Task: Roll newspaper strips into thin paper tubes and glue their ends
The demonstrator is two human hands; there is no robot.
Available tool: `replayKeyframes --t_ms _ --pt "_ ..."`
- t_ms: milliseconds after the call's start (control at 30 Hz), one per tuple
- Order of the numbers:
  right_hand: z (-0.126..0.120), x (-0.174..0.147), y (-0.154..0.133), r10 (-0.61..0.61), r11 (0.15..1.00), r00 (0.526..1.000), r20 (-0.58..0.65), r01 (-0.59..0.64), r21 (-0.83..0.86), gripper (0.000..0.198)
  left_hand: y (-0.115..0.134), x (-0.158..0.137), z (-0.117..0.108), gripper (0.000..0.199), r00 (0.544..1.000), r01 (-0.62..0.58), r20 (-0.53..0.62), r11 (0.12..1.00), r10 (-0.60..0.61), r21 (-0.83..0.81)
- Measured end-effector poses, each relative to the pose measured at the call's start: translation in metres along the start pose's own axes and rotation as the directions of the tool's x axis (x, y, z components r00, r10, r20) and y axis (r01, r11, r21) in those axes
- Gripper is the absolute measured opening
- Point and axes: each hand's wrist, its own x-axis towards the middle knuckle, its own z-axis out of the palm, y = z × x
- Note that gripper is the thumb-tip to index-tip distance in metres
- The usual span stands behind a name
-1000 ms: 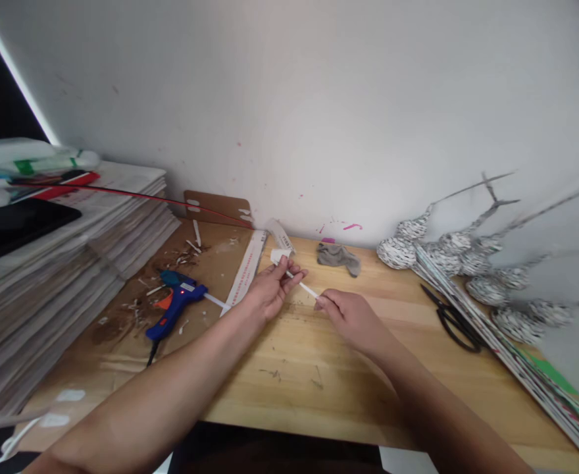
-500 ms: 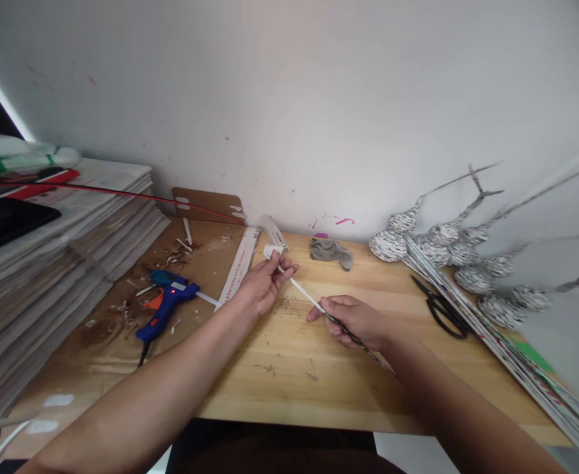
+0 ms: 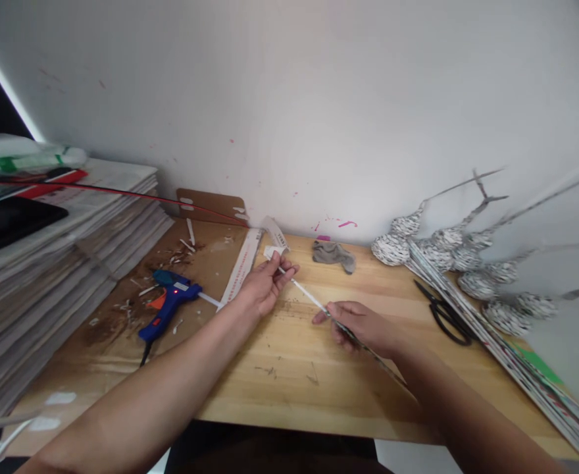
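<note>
Between my hands runs a thin rolled paper stick, white near the left hand and darker past the right. My left hand pinches its upper end, where a loose printed paper strip sticks out behind the fingers toward the wall. My right hand is closed round the stick lower down, and its dark tail slants below the right forearm. A blue hot glue gun with a red light lies left of my left arm. Behind my hands rests a crumpled grey cloth.
Stacked newspapers rise at the left, with a black phone on top. Flat paper strips lie by the cardboard. Black scissors, a bundle of paper sticks and several woven gourd shapes are at the right.
My right hand has slid slightly right and down along the stick, so more of it shows between my hands. My left hand stays in place; the view has shifted a little.
</note>
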Motion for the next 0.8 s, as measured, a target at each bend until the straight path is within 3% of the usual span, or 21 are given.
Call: replayKeyframes --t_ms 100,167,267,333,367,433,500,567,633,700,767,800 --pt "0.008 0.002 -0.009 -0.256 0.911 0.944 -0.207 0.164 -0.378 0.035 0.000 0.002 0.000 0.024 1.000 -0.016 -0.004 1.000 0.016 -0.008" --pt "0.012 0.004 -0.013 -0.354 0.857 0.902 -0.248 0.207 -0.471 0.035 0.000 0.003 0.000 0.024 0.999 -0.029 -0.014 0.999 0.029 -0.020" --pt "0.012 0.006 -0.013 -0.157 0.970 0.981 -0.117 0.131 -0.206 0.044 0.001 0.003 0.000 0.024 1.000 -0.023 -0.007 0.999 0.023 -0.034" --pt "0.008 0.006 -0.010 -0.020 1.000 1.000 0.009 0.021 -0.019 0.052 0.002 0.003 0.000 0.024 1.000 -0.013 0.002 0.999 0.013 -0.043" --pt "0.006 0.006 -0.009 -0.001 1.000 1.000 0.014 0.001 0.000 0.052 0.002 0.003 0.000 0.023 1.000 -0.014 -0.002 0.999 0.014 -0.051" --pt "0.004 0.003 -0.006 -0.083 0.985 0.991 -0.107 0.066 -0.159 0.044 0.002 0.003 0.000 0.022 1.000 -0.024 -0.022 0.997 0.022 -0.070" --pt "0.006 0.000 -0.004 -0.257 0.884 0.935 -0.245 0.126 -0.450 0.033 0.002 0.003 0.000 0.020 0.999 -0.029 -0.039 0.996 0.025 -0.084" --pt "0.010 -0.002 -0.002 -0.369 0.784 0.881 -0.296 0.124 -0.609 0.029 0.001 0.003 -0.001 0.018 0.999 -0.023 -0.034 0.995 0.020 -0.092" --pt "0.012 -0.004 0.000 -0.301 0.843 0.910 -0.285 0.114 -0.526 0.034 0.000 0.004 -0.002 0.017 1.000 -0.017 -0.012 0.996 0.016 -0.085" --pt "0.011 -0.005 -0.001 -0.134 0.960 0.975 -0.177 0.083 -0.269 0.042 -0.001 0.004 -0.004 0.018 1.000 -0.013 0.013 0.998 0.014 -0.060" --pt "0.007 -0.006 -0.002 -0.019 0.999 0.999 -0.040 0.017 -0.046 0.049 -0.001 0.005 -0.005 0.020 1.000 -0.016 0.026 0.999 0.017 -0.039" --pt "0.005 -0.006 -0.004 -0.005 1.000 1.000 -0.010 0.005 -0.014 0.049 -0.001 0.005 -0.005 0.021 0.999 -0.021 0.026 0.999 0.022 -0.038"
